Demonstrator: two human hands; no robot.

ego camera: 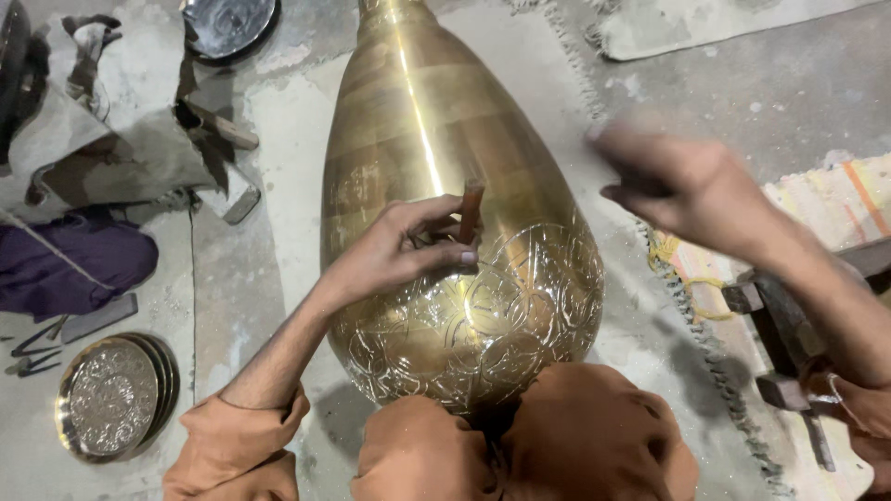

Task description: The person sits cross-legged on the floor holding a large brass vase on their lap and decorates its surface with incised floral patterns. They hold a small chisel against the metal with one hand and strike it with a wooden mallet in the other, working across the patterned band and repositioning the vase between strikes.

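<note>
Brass, engraved with circles at its wide end, the big vase [455, 213] lies on the dusty concrete floor [278, 121] against the person's knees. Left hand [404, 246] fingers pinch a reddish chisel [471, 210] onto it; right hand [687, 186], blurred, grips something dark. Embossed plates [111, 397] sit left.

No packages, labels, signs or screens show anywhere in this view.

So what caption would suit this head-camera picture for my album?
Left hand holds a chisel against an engraved brass vessel, while the blurred right hand is raised beside it.
</note>
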